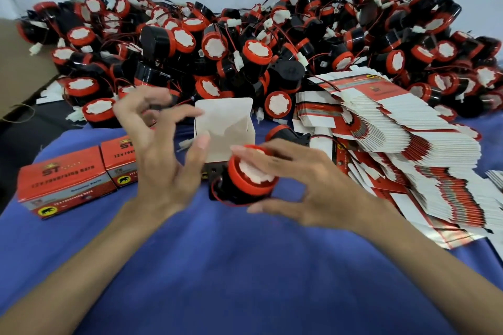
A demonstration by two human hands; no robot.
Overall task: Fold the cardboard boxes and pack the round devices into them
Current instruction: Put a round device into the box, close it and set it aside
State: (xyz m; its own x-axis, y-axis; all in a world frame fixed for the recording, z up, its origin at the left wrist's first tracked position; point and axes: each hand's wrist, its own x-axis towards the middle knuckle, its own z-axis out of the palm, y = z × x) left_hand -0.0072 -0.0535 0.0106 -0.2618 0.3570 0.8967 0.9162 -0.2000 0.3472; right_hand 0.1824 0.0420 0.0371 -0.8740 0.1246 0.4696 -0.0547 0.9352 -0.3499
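Round device (246, 185) is sitting low in the middle of the view, just above the blue cloth (245, 266) and just in front of the open box (231, 128). It is showing a squat black body, a wide red cap with a white scalloped centre, a black mounting bracket sticking out on its left side, and a thin red wire looping under it. The right hand (307, 193) is grasping it, fingers lying across the red cap and the thumb curling in beneath the black body.

The left hand (163, 171) is hovering released beside the box, fingers spread and blurred, gripping nothing; whether its thumb is touching the box wall cannot be told. The box is standing upright with its pale inner flap raised at the back.

Behind, a large pile of devices (245, 43) of the same kind is lying heaped, white connectors and red-and-black wires tangling through it. To the right, a fanned stack of flat boxes (408, 144) is leaning across the cloth. To the left, two closed red boxes (65, 185) are resting side by side, the nearer one showing yellow lettering and a yellow oval mark.
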